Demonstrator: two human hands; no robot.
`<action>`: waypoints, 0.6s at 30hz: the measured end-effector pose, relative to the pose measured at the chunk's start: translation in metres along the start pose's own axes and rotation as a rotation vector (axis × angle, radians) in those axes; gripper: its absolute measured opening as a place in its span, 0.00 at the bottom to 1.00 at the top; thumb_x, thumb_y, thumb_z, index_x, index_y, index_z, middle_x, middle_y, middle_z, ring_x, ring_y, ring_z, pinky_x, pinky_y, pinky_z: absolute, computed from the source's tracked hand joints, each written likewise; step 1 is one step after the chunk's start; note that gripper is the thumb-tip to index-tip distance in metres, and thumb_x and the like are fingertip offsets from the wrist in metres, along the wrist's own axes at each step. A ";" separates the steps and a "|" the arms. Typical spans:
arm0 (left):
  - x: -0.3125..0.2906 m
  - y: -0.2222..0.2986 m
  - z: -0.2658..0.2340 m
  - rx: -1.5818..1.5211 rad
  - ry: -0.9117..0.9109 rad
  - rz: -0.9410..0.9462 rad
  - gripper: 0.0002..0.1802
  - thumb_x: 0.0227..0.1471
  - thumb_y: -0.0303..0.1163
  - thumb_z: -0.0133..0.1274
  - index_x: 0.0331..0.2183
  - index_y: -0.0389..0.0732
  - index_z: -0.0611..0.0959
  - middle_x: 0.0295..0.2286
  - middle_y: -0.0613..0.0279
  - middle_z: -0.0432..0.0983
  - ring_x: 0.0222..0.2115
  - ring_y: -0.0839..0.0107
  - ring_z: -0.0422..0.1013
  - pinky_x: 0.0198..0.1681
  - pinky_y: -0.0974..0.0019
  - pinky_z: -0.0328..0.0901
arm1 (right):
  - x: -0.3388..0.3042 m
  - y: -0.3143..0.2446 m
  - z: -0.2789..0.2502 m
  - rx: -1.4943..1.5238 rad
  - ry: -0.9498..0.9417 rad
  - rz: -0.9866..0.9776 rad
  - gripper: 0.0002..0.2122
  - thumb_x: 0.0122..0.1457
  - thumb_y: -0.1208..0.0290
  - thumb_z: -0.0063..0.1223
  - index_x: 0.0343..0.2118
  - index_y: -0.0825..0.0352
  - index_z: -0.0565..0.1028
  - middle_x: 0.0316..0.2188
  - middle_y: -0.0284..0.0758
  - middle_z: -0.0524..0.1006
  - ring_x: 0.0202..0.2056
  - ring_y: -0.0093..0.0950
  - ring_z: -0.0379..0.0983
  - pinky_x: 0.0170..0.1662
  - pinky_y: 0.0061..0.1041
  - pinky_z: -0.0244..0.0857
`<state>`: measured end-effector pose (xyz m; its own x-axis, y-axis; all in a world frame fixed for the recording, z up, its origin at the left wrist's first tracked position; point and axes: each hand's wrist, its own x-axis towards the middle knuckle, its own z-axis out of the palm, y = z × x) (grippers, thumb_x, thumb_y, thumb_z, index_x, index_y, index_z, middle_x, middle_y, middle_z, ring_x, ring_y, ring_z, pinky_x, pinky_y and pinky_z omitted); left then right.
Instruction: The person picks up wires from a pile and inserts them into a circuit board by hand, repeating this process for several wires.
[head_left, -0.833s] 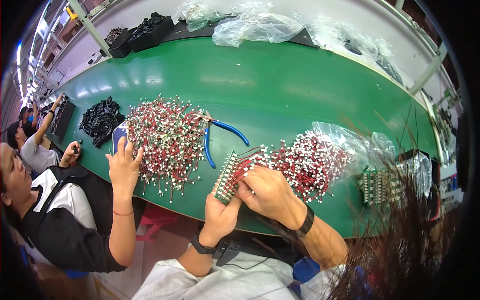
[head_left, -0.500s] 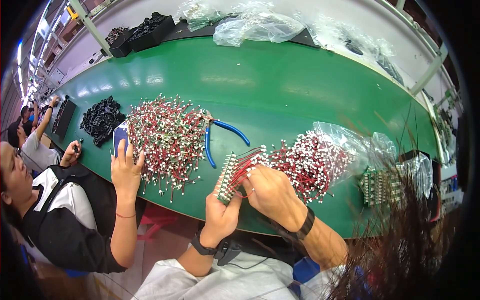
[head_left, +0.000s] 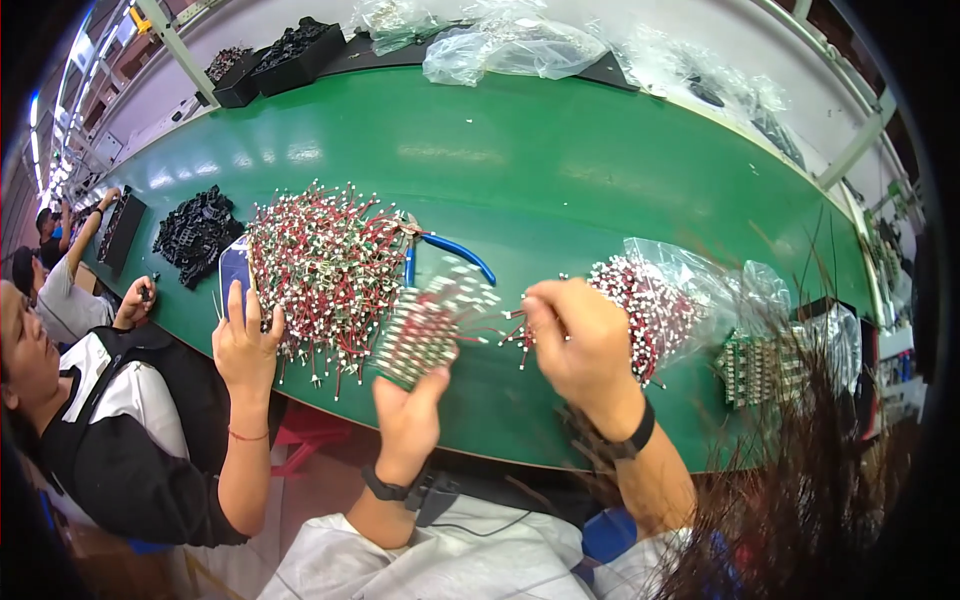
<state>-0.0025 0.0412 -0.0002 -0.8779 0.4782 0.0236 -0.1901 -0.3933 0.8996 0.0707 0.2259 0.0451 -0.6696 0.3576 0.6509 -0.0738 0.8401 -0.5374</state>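
My left hand [head_left: 408, 420] grips the lower end of a green circuit board panel [head_left: 425, 345]. Red wires with white connectors cover the panel, and motion smears its upper part. To the right, my right hand [head_left: 580, 340] is closed, fingers curled against the thumb. Several red wires [head_left: 522, 335] with white ends stick out on its left side, apparently from its grip; the hand hides where they are held. Behind the hand lies a heap of red wires with white connectors [head_left: 640, 300], partly inside a clear plastic bag [head_left: 690, 275].
Left of the panel lie blue-handled pliers [head_left: 455, 255] and a large heap of wired boards [head_left: 325, 280]. A co-worker's hand [head_left: 245, 340] holds a phone [head_left: 236, 272] there. Black parts [head_left: 197, 235] lie farther left. At right are green board panels [head_left: 760, 365]. Plastic bags [head_left: 515, 50] line the back.
My left hand has moved left and down with the panel, which is now blurred and turned more face up. My right hand has drawn away from the panel to the right.
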 end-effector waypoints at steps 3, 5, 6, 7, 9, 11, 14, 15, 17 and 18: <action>0.006 0.006 -0.012 -0.057 0.052 0.008 0.28 0.51 0.11 0.46 0.55 0.29 0.71 0.48 0.52 0.75 0.49 0.63 0.74 0.57 0.52 0.69 | -0.002 0.012 -0.002 -0.118 -0.073 -0.002 0.06 0.50 0.79 0.63 0.32 0.67 0.79 0.25 0.37 0.75 0.28 0.37 0.71 0.32 0.34 0.66; 0.005 0.011 -0.012 -0.097 0.080 0.004 0.28 0.50 0.11 0.45 0.55 0.29 0.71 0.49 0.51 0.75 0.49 0.62 0.74 0.57 0.52 0.69 | -0.008 0.014 0.004 -0.072 -0.348 -0.050 0.07 0.47 0.78 0.64 0.31 0.64 0.80 0.29 0.35 0.74 0.34 0.36 0.70 0.38 0.35 0.66; 0.004 0.014 -0.010 -0.091 0.078 0.007 0.29 0.49 0.11 0.45 0.55 0.29 0.71 0.49 0.51 0.75 0.49 0.62 0.74 0.57 0.51 0.69 | -0.010 0.011 0.006 -0.078 -0.433 -0.035 0.08 0.46 0.77 0.65 0.31 0.62 0.81 0.31 0.34 0.73 0.38 0.36 0.69 0.41 0.34 0.66; 0.003 0.013 -0.011 -0.093 0.081 0.007 0.29 0.49 0.11 0.45 0.55 0.29 0.71 0.49 0.51 0.75 0.49 0.62 0.74 0.57 0.51 0.69 | -0.012 0.010 0.010 -0.077 -0.436 -0.037 0.08 0.46 0.77 0.65 0.31 0.62 0.81 0.31 0.34 0.73 0.38 0.36 0.69 0.41 0.34 0.66; 0.003 0.009 -0.012 -0.123 0.073 -0.046 0.29 0.49 0.10 0.45 0.55 0.29 0.71 0.49 0.51 0.75 0.49 0.62 0.74 0.57 0.51 0.69 | -0.019 0.015 0.018 -0.156 -0.493 -0.075 0.06 0.46 0.76 0.65 0.29 0.61 0.80 0.31 0.34 0.73 0.38 0.36 0.69 0.40 0.33 0.66; 0.003 0.009 -0.012 -0.114 0.066 -0.052 0.30 0.49 0.10 0.45 0.56 0.30 0.71 0.49 0.51 0.75 0.49 0.62 0.74 0.57 0.51 0.69 | -0.017 0.020 0.022 -0.191 -0.535 -0.089 0.06 0.46 0.76 0.64 0.28 0.62 0.79 0.31 0.34 0.74 0.38 0.36 0.70 0.41 0.33 0.65; 0.002 0.004 -0.014 -0.140 0.046 -0.072 0.29 0.50 0.11 0.45 0.56 0.31 0.70 0.49 0.52 0.75 0.49 0.62 0.74 0.57 0.51 0.69 | -0.005 0.021 0.023 -0.047 -0.356 -0.134 0.06 0.47 0.78 0.64 0.28 0.65 0.77 0.31 0.35 0.74 0.38 0.36 0.70 0.41 0.34 0.66; 0.002 0.002 -0.012 -0.136 0.047 -0.069 0.29 0.50 0.11 0.45 0.56 0.31 0.70 0.49 0.52 0.75 0.49 0.62 0.74 0.57 0.51 0.69 | 0.000 0.022 0.021 0.024 -0.262 -0.099 0.06 0.48 0.80 0.63 0.29 0.66 0.77 0.31 0.36 0.76 0.37 0.36 0.72 0.40 0.33 0.67; 0.001 0.002 -0.007 -0.195 0.003 -0.082 0.29 0.50 0.11 0.44 0.56 0.32 0.70 0.49 0.52 0.75 0.49 0.62 0.74 0.57 0.51 0.69 | 0.005 0.017 0.017 0.095 -0.165 -0.063 0.06 0.49 0.82 0.63 0.30 0.68 0.77 0.31 0.36 0.77 0.35 0.36 0.74 0.39 0.32 0.68; 0.001 0.003 -0.007 -0.188 -0.007 -0.110 0.29 0.50 0.10 0.44 0.55 0.32 0.71 0.49 0.52 0.75 0.49 0.62 0.74 0.57 0.51 0.69 | 0.006 0.013 0.014 0.231 -0.138 0.016 0.06 0.50 0.84 0.62 0.31 0.69 0.77 0.30 0.37 0.77 0.33 0.35 0.75 0.36 0.30 0.69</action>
<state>-0.0068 0.0344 -0.0005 -0.8441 0.5320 -0.0668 -0.3642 -0.4775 0.7996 0.0551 0.2335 0.0348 -0.7656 0.2973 0.5705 -0.2187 0.7136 -0.6655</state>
